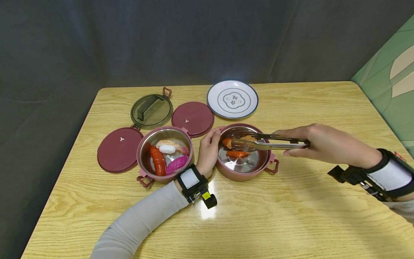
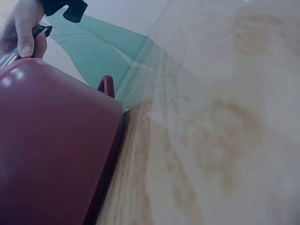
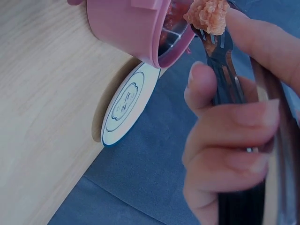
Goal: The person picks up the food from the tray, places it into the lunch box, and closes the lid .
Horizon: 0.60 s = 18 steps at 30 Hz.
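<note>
My right hand (image 1: 318, 144) grips metal tongs (image 1: 281, 146) that reach into the right-hand pink pot (image 1: 239, 176). In the right wrist view, a crumbly orange-brown food chunk (image 3: 207, 17) sits at the fork-like tip of the tongs (image 3: 224, 70). Inside that pot lie orange food pieces (image 1: 237, 154), partly hidden behind the tongs. At the pot's left side, my left hand (image 1: 208, 149) holds its rim and handle area, thumb at the rim. The left wrist view shows the pot's wall (image 2: 56, 140) up close, with the right hand (image 2: 23, 30) above it.
Left of my left hand stands another pink pot (image 1: 141, 163) with a red sausage (image 1: 157, 160), a white piece (image 1: 167, 149) and a magenta piece (image 1: 176, 164). Behind are dark red lids (image 1: 119, 151), (image 1: 193, 117), a see-through lid (image 1: 152, 111) and a white plate (image 1: 233, 110).
</note>
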### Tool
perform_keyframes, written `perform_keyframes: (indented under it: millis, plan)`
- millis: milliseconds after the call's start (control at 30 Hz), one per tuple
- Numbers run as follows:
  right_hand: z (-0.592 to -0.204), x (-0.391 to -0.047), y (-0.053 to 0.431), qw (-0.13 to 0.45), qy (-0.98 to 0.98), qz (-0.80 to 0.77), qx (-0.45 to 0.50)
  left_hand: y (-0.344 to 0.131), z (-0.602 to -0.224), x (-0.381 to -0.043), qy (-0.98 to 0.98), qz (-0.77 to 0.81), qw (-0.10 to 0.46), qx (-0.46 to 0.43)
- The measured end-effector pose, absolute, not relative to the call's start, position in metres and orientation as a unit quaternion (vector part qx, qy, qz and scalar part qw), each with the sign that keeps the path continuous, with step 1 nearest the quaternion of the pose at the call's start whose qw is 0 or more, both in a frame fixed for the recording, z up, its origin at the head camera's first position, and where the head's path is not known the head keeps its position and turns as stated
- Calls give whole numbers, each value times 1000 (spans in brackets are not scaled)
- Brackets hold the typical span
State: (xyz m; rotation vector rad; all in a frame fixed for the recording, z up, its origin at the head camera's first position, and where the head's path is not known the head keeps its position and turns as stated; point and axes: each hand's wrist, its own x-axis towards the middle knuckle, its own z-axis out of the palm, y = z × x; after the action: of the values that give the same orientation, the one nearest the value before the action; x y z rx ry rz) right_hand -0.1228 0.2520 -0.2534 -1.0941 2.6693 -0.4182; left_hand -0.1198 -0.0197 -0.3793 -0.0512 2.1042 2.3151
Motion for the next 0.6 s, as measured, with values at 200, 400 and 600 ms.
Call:
perform_keyframes:
  millis: [200,400,600]
  plan:
    - [-257,-119,251,124,911,-143,-367,-20,-378,-119,670,742,12,-20]
    - [-261,-117,249,120,907,-138,-381,-19,-378,-120,669,743,8,-29]
    - [-263,-117,247,140,902,-131,-386,-18,-377,-119,665,746,8,-32]
